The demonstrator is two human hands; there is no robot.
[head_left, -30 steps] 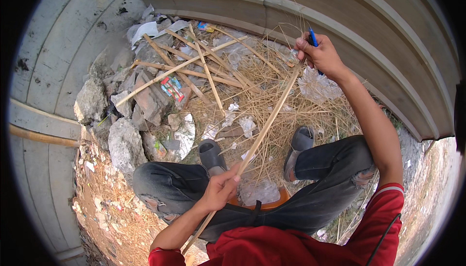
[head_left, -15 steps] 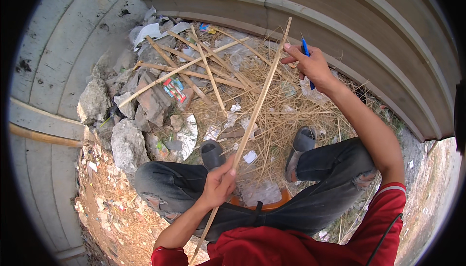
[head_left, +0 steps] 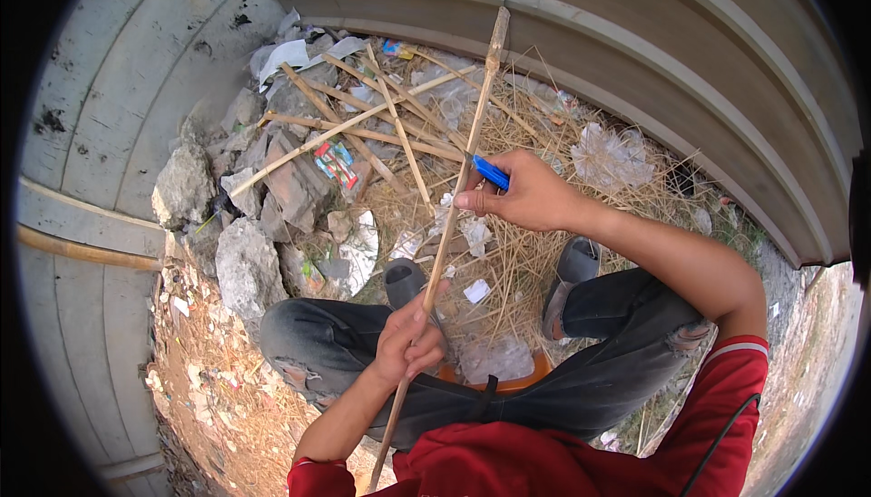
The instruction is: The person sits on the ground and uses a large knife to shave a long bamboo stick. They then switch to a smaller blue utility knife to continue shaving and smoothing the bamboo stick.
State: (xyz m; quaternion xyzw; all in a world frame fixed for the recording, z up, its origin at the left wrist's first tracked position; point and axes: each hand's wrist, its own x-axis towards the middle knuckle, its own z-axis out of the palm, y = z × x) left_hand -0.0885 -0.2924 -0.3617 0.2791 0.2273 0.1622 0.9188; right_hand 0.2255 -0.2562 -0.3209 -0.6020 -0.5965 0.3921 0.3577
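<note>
A long bamboo strip (head_left: pixel 438 269) slants up from my lap toward the metal wall, with a darker knotted part near its far end. My left hand (head_left: pixel 407 344) is closed round its lower part, above my left thigh. My right hand (head_left: pixel 531 192) grips a slim blue-handled tool (head_left: pixel 491 172) whose front end lies against the strip; my right thumb touches the strip just below. The tool's blade cannot be made out.
Several bamboo strips (head_left: pixel 396 124) lie crossed over the rubble ahead. Thin shavings (head_left: pixel 517 252) cover the ground between my feet. Rocks (head_left: pixel 247 268) are piled at left, a ribbed metal wall (head_left: pixel 635 29) curves round the far right, and an orange seat (head_left: pixel 531 371) shows beneath me.
My right hand has come down and left along the strip, bringing the blue tool against it. The strip's far end has swung left, and a darker face now shows.
</note>
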